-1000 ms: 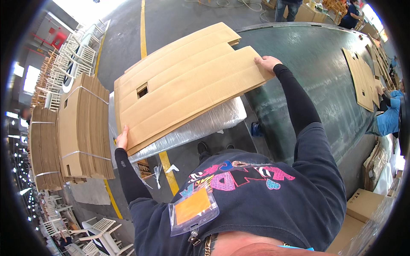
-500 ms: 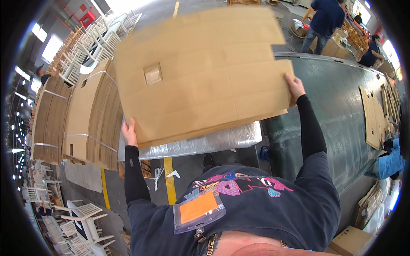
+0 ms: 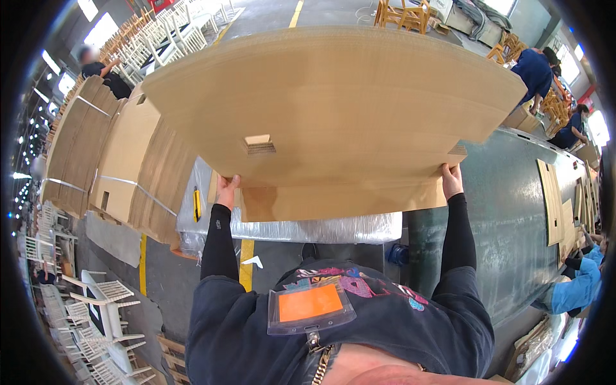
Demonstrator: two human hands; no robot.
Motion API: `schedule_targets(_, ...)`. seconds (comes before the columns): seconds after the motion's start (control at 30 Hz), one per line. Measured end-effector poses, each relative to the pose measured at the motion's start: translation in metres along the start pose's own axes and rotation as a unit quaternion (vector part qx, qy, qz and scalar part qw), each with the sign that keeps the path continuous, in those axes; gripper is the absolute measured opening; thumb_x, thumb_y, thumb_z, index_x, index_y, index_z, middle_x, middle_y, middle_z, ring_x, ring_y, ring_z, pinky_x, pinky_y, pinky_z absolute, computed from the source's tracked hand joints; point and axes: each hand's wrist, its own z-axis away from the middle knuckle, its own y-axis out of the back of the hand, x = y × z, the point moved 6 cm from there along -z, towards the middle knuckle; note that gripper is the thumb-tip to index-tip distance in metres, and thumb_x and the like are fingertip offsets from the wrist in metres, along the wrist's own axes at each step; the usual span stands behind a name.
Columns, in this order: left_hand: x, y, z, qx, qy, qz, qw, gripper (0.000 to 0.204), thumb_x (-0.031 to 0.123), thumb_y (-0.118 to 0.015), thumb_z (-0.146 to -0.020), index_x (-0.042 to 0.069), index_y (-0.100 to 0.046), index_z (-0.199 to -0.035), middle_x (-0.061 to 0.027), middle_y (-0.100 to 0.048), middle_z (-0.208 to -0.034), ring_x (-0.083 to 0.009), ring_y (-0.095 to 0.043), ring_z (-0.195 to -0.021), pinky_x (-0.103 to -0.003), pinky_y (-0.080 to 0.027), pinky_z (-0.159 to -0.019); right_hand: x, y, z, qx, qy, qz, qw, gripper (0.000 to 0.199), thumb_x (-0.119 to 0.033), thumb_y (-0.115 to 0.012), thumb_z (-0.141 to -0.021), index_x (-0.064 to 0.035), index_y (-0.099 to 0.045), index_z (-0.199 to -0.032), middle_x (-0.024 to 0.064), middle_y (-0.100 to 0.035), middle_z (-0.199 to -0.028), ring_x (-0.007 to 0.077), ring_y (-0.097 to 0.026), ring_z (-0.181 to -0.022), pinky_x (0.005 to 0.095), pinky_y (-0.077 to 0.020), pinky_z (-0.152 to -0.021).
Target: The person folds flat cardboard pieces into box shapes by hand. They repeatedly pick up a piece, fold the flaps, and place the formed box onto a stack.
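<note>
In front of me is a thick stack of brown cardboard sheets (image 3: 359, 109), tilted, with a rectangular cut-out toward its left side. At the near left edge my left hand (image 3: 226, 190) grips the stack, thumb on top. My right hand (image 3: 452, 181) holds the near right corner, fingers closed around the edge. Another cardboard piece (image 3: 346, 203) shows below the near edge, partly covered; whether it belongs to the stack I cannot tell. Underneath lies a bundle wrapped in clear plastic (image 3: 321, 231). A yellow utility knife (image 3: 197, 204) rests on the plastic beside my left hand.
Strapped cardboard bundles (image 3: 122, 167) stand at the left. A long dark green table (image 3: 487, 218) runs along the right, with cardboard pieces (image 3: 550, 199) on its far side. White chairs (image 3: 183, 32) stand at the back left. Several people (image 3: 536, 74) are around.
The cardboard has tilted and shifted, so its near edge now faces me. My right hand has moved down to the near corner, my left hand slightly right. The utility knife has come into view.
</note>
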Motion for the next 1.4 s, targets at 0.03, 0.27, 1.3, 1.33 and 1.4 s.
schedule_targets(0.03, 0.001, 0.002, -0.003, 0.002, 0.000, 0.009, 1.000, 0.064, 0.008, -0.071, -0.093, 0.009, -0.039, -0.149, -0.0042, -0.051, -0.146, -0.0185, -0.046, -0.134, -0.036, -0.032, -0.115, -0.002, -0.006, -0.005, -0.005, 0.002, -0.006, 1.000, 0.035, -0.012, -0.055, -0.103, -0.0049, -0.047, -0.137, 0.0022, -0.060, -0.129, 0.0144, -0.054, -0.120, 0.0321, -0.0393, -0.106)
schedule_targets(0.27, 0.008, 0.005, -0.009, 0.046, -0.086, 0.026, 0.995, 0.062, 0.011, -0.069, -0.095, 0.009, -0.039, -0.149, -0.0026, -0.050, -0.145, -0.0172, -0.046, -0.132, -0.034, -0.032, -0.113, -0.007, -0.004, 0.002, 0.037, 0.034, -0.024, 0.998, 0.039, -0.010, -0.057, -0.102, -0.0043, -0.046, -0.139, 0.0041, -0.058, -0.134, 0.0156, -0.051, -0.126, 0.0353, -0.0366, -0.110)
schedule_targets(1.3, -0.014, -0.206, 0.186, -0.183, -0.404, -0.724, 0.529, 0.058, 0.010, -0.057, -0.085, 0.014, -0.054, -0.143, -0.0168, -0.056, -0.124, -0.0354, -0.055, -0.119, -0.056, -0.046, -0.105, -0.003, 0.033, 0.088, 0.072, -0.280, 0.531, 0.797, 0.101, -0.072, -0.069, -0.077, 0.0075, -0.050, -0.136, 0.0275, -0.057, -0.130, 0.0387, -0.060, -0.119, 0.0464, -0.0475, -0.100)
schedule_targets(1.33, -0.015, -0.209, 0.184, -0.183, -0.403, -0.723, 0.531, 0.059, 0.010, -0.057, -0.085, 0.014, -0.054, -0.144, -0.0170, -0.056, -0.124, -0.0355, -0.055, -0.119, -0.056, -0.046, -0.104, -0.011, 0.024, 0.096, 0.099, -0.236, 0.566, 0.783, 0.107, -0.071, -0.071, -0.075, 0.0064, -0.043, -0.144, 0.0270, -0.053, -0.136, 0.0389, -0.056, -0.126, 0.0479, -0.0442, -0.106)
schedule_targets(1.4, -0.020, -0.194, 0.198, -0.177, -0.366, -0.740, 0.536, 0.060, 0.009, -0.058, -0.084, 0.014, -0.054, -0.144, -0.0173, -0.056, -0.124, -0.0358, -0.055, -0.119, -0.056, -0.047, -0.104, -0.060, -0.060, 0.117, -0.034, -0.010, 0.755, 0.655, 0.120, -0.066, -0.077, -0.069, -0.0009, -0.024, -0.154, 0.0233, -0.038, -0.147, 0.0389, -0.036, -0.142, 0.0551, -0.0284, -0.117)
